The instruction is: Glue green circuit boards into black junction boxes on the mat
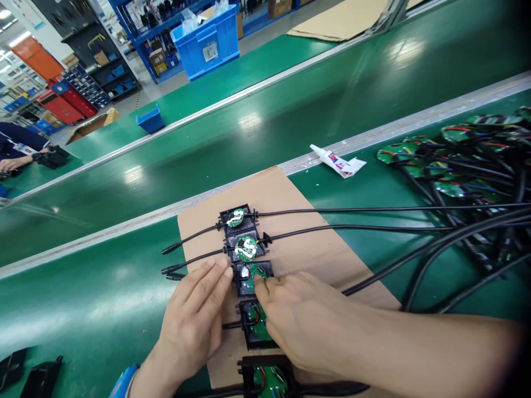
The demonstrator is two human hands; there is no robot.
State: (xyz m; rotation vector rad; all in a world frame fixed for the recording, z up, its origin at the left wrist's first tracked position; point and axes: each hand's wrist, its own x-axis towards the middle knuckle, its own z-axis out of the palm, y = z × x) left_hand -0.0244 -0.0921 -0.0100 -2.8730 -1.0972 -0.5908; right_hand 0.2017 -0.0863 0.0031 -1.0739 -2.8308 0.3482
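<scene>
Your left fingers [213, 276] lie pressed together just beside the middle black case [241, 289]; your right fingers [262, 292] curl, tips touching the green circuit board [249, 285] inside, any pinch hidden. You appear to be seating the board; the next move likely calls for light, level pressure. Beyond: two further cases [262, 251], then a white tube [338, 163].

The green table [103, 298] carries a brown cardboard sheet [307, 257] at the lower centre of the frame. At the right lies a heap of circuit boards [452, 188] with black cables [498, 213]; at the lower left lie black plastic parts [41, 378].
</scene>
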